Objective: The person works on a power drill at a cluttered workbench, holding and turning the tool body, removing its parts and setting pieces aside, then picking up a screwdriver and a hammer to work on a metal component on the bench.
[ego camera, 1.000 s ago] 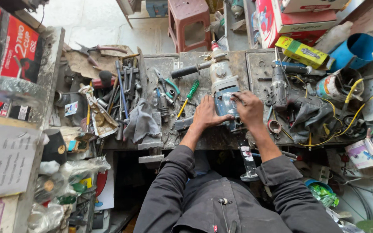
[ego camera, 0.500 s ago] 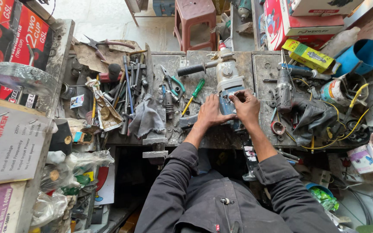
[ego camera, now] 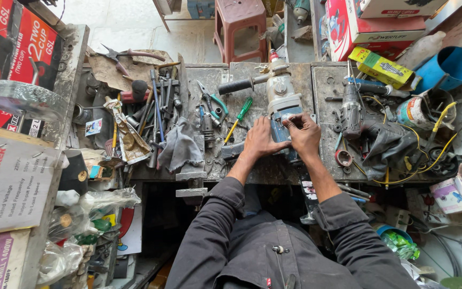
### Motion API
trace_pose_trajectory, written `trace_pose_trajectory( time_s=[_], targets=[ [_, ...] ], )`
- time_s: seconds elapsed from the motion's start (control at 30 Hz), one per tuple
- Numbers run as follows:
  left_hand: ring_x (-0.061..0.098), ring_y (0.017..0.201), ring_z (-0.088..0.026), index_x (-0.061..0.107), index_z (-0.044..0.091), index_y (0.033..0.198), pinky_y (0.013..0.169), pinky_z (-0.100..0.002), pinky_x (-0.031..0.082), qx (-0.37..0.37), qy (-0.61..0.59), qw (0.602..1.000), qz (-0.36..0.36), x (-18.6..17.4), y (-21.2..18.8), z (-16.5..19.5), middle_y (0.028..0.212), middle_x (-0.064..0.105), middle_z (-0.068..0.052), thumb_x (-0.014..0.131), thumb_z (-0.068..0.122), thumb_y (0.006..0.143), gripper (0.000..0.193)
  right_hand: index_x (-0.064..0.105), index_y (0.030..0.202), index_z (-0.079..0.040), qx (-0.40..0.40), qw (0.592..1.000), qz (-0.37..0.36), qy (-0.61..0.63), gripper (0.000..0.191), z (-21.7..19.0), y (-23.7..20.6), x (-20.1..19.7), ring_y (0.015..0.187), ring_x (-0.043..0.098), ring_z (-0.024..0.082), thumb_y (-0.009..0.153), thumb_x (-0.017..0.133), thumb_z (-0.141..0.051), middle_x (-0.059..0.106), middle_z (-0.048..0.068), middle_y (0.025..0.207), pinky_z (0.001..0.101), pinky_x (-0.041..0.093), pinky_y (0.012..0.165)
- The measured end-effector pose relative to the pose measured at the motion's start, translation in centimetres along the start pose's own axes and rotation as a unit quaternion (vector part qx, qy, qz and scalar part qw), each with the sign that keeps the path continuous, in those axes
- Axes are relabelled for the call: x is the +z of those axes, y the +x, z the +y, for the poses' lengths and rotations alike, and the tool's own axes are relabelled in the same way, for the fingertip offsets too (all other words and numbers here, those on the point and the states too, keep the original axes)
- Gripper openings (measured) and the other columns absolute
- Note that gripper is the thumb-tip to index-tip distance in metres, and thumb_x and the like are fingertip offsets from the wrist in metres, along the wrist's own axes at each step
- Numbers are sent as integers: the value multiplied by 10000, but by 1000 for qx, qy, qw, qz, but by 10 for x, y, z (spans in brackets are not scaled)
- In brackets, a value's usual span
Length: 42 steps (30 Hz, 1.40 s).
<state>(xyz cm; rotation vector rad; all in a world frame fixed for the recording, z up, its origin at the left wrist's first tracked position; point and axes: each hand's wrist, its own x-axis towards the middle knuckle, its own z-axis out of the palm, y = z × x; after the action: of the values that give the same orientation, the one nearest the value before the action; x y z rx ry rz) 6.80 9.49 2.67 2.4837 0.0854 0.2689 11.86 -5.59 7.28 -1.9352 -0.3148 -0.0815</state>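
A grey and blue power drill (ego camera: 280,99) lies on the metal workbench (ego camera: 324,85), its black side handle (ego camera: 236,85) pointing left. My left hand (ego camera: 259,140) grips the left side of the drill's blue body. My right hand (ego camera: 304,135) rests on the right side, fingertips pinched on the top of the housing. A green-handled screwdriver (ego camera: 240,115) lies just left of my left hand. Both of my forearms in dark sleeves reach up from the bottom of the view.
A pile of wrenches, pliers and a grey rag (ego camera: 180,147) covers the bench's left part. Another drill (ego camera: 352,109), yellow wires (ego camera: 429,144) and a tin sit to the right. Cardboard boxes (ego camera: 6,182) stand at the left, a stool (ego camera: 240,24) beyond the bench.
The view has shifted slightly down and right. My hands stay on the drill, with the right fingers moving a little on top of the housing.
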Motion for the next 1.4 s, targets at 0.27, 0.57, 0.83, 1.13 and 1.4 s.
trace_pose_trajectory(
  time_s=[0.27, 0.57, 0.83, 1.13, 1.4],
  targets=[
    [552, 1158, -380, 466, -154, 1316, 938, -455, 516, -3, 14, 1000, -8, -1, 3, 6, 1200, 533, -246, 720, 714, 706, 1090, 744, 1005, -80, -67, 996, -4, -58, 81, -25, -2, -7, 830, 780, 138, 945, 751, -134, 795, 37, 893, 284, 580, 653],
    [566, 1124, -397, 531, -85, 1237, 933, -482, 505, -20, -11, 1000, 4, -2, 4, 11, 1170, 568, -227, 600, 556, 954, 704, 697, 950, -70, 9, 999, 3, -32, 130, -13, 3, -3, 803, 781, 143, 914, 776, -167, 797, 43, 874, 296, 583, 661],
    [607, 1024, -387, 561, -55, 1288, 825, -469, 526, -11, -3, 996, 90, 4, 5, 17, 1099, 613, -203, 602, 346, 967, 515, 682, 920, -67, -17, 997, 15, -73, 212, -11, 2, -2, 749, 770, 192, 906, 819, -228, 774, 71, 824, 341, 564, 649],
    [634, 906, -390, 569, -40, 1286, 749, -492, 510, -22, 31, 994, 101, 5, 4, 20, 1029, 618, -196, 599, 354, 969, 506, 647, 951, -78, -129, 972, 21, -196, 279, -2, 9, -1, 1004, 613, 322, 889, 829, -280, 607, 106, 1055, 465, 454, 847],
    [648, 927, -397, 565, -50, 1287, 762, -493, 527, -10, 19, 995, 96, 7, 6, 17, 1042, 626, -212, 566, 256, 949, 456, 615, 929, -116, -122, 969, 9, -216, 272, 3, 15, 15, 1100, 533, 336, 819, 820, -257, 586, 83, 1075, 506, 374, 928]
  ],
)
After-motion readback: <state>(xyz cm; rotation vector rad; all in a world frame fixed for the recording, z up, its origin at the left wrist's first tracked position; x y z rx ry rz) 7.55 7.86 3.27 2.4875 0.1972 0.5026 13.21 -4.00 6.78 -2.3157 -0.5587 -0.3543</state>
